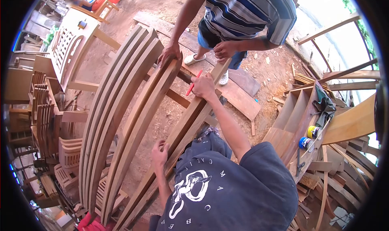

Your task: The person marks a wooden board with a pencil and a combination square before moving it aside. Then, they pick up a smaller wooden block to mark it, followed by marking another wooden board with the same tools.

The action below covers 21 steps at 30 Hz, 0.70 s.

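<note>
With the left hand (pixel 160 152) loosely curled, seven o'clock, and right hand (pixel 204 86) gripping a red pencil (pixel 189 89), the beam (pixel 183 123) could slip if unbraced.

Wearer, lower centre of frame: dark navy T-shirt (pixel 251 194), right sleeve (pixel 269 158) short, ends above elbow. White chest graphic (pixel 197 198): bold looped shape with a figure, spaced white capitals (pixel 188 221) arced around it. Dark blue cloth (pixel 208 148) beyond, hem or shorts, can't tell. Left hand (pixel 160 153), right hand (pixel 204 86) bare.

Carpentry workshop: curved wooden beams (pixel 108 113), slatted chairs (pixel 69 153), offcut pile (pixel 344 182).
</note>
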Motion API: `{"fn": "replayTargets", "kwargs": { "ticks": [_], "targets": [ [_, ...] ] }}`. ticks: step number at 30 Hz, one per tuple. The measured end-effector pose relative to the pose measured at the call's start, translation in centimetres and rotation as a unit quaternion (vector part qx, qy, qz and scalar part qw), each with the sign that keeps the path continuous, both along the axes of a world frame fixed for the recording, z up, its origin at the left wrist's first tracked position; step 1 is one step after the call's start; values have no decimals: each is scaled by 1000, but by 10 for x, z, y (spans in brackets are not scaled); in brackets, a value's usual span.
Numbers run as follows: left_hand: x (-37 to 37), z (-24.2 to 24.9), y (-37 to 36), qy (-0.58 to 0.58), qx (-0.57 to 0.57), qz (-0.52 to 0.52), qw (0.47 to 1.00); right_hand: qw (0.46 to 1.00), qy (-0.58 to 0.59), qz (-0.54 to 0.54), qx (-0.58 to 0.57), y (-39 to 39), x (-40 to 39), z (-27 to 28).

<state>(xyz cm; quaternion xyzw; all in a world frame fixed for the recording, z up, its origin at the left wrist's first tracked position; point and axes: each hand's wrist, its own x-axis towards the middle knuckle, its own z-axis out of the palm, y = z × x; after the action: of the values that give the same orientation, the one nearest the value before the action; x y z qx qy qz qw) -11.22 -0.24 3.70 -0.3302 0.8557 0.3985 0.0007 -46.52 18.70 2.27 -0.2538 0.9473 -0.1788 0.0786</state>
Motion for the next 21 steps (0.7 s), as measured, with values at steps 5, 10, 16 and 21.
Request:
{"fn": "replayTargets", "kwargs": {
  "ticks": [5, 10, 16, 21],
  "targets": [
    [-49, -16, 31, -8, -165, -150, 975, 1000, -9, -17, 15, 1, 1, -3],
    [-56, -13, 33, -143, -127, -99, 977, 999, 3, -18, -39, 6, 2, -13],
    [-53, -28, 20, -175, -149, -139, 963, 937, 58, -97, -331, 31, 51, 5],
    [-48, -41, 8, -124, -135, -177, 967, 891, 84, -220, -388, 94, 111, -5]
  ]
}}
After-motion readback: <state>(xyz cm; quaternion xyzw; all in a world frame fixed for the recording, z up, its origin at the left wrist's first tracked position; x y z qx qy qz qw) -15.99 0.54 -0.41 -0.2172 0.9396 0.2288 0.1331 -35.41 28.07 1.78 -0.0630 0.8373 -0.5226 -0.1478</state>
